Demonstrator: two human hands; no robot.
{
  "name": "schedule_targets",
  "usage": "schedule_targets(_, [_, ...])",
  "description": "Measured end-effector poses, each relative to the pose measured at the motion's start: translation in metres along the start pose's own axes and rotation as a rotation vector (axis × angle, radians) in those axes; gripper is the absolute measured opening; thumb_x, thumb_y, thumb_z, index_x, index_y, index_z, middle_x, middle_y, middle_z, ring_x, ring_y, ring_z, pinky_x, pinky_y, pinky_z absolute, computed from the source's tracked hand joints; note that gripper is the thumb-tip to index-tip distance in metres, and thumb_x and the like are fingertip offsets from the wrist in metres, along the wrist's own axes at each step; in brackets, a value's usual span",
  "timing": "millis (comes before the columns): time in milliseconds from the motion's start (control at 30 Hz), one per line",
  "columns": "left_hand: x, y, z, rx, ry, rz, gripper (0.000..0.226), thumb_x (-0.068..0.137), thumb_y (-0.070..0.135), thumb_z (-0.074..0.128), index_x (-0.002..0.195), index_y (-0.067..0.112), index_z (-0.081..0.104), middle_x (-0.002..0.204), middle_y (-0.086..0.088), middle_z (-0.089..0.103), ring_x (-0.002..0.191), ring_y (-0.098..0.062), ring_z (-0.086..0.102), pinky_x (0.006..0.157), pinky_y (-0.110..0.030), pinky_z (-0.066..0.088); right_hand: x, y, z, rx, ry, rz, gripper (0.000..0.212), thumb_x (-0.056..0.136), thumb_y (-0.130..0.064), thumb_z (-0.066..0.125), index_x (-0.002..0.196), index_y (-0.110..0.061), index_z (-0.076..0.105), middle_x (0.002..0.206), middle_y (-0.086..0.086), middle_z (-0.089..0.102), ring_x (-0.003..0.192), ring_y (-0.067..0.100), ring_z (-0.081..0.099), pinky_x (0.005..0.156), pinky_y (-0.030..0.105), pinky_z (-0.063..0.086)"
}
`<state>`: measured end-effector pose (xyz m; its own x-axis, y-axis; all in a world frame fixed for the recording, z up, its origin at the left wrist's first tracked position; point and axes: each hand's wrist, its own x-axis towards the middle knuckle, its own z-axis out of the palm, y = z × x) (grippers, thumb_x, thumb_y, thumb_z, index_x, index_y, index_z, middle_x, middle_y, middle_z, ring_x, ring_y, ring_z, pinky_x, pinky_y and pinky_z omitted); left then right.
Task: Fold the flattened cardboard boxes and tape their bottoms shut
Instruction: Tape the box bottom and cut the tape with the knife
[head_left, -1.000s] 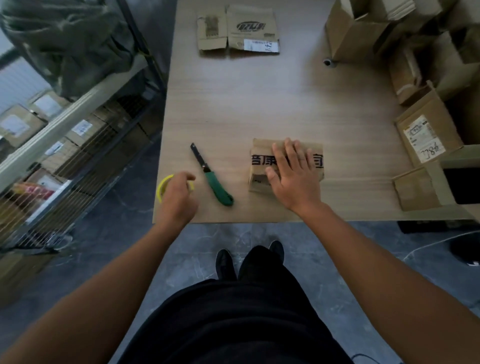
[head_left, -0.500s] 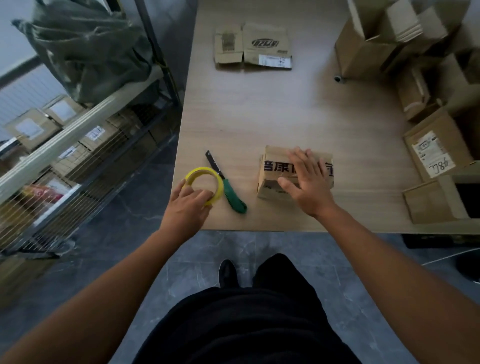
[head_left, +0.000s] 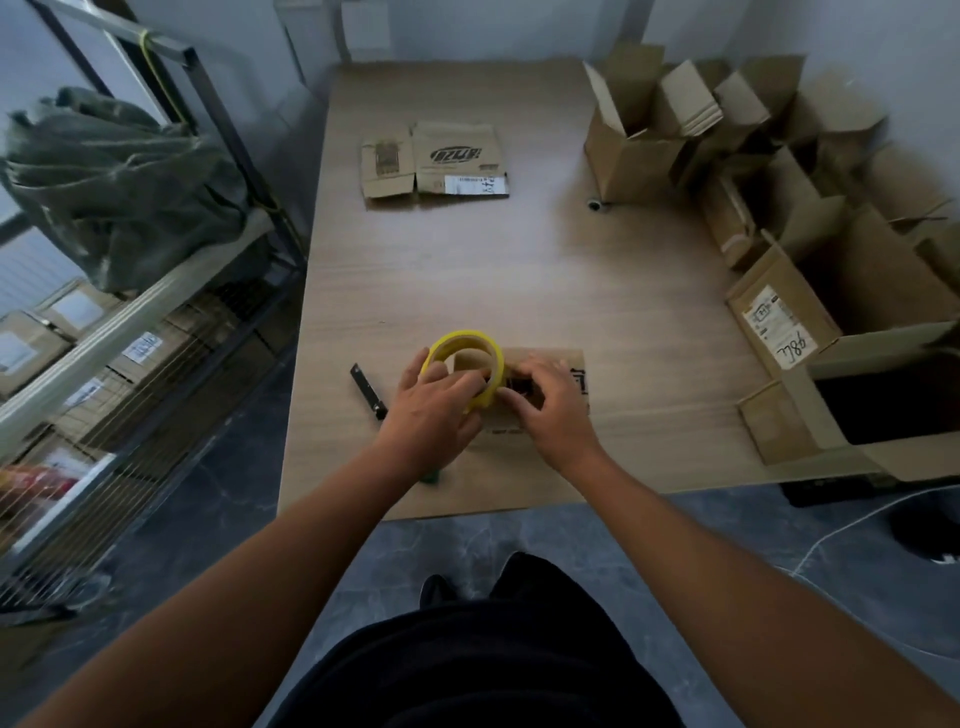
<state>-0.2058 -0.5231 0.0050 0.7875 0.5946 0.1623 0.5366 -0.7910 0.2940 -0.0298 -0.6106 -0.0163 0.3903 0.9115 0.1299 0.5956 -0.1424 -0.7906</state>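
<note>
A small folded cardboard box with black print sits near the table's front edge, partly hidden by my hands. My left hand holds a yellow tape roll up over the box's left part. My right hand is at the roll's right side, fingertips pinched at its rim above the box. A flattened cardboard box with a logo and a white label lies at the far middle of the table.
A box cutter with a green handle lies left of my hands, mostly hidden under my left wrist. Several open boxes crowd the right side. A metal shelf with parcels stands on the left.
My left hand lifted the tape roll from the table's left edge and carried it right over the box. My right hand left the box top and came to the roll.
</note>
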Motion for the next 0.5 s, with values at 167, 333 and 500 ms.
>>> schedule_targets(167, [0.007,0.002,-0.003,0.053,-0.072,-0.023,0.052,0.084,0.044,0.039,0.125,0.022,0.062,0.112,0.001,0.073,0.111,-0.03,0.058,0.122,-0.05,0.017,0.002,-0.002,-0.003,0.196,0.066,0.091,0.012,0.088,-0.031,0.071,0.085,-0.019,0.07,0.077,-0.026,0.061,0.088,0.011,0.056,0.1,0.059,0.044])
schedule_targets(333, [0.021,0.006,-0.003,0.1,-0.081,-0.017,0.052,0.084,0.042,0.041,0.126,0.021,0.061,0.107,0.0,0.073,0.1,-0.028,0.057,0.119,-0.05,0.028,0.004,-0.002,-0.004,0.065,0.081,0.043,0.008,0.087,-0.025,0.074,0.091,-0.021,0.069,0.081,-0.025,0.051,0.092,0.024,0.058,0.084,0.051,0.051])
schedule_targets(500, [0.025,0.005,0.002,0.136,-0.042,0.002,0.047,0.082,0.045,0.046,0.118,0.02,0.063,0.102,0.002,0.071,0.095,-0.028,0.06,0.115,-0.049,0.033,0.01,0.0,-0.007,0.082,0.088,0.085,0.009,0.089,-0.026,0.072,0.089,-0.028,0.064,0.086,-0.009,0.059,0.09,0.019,0.057,0.083,0.048,0.051])
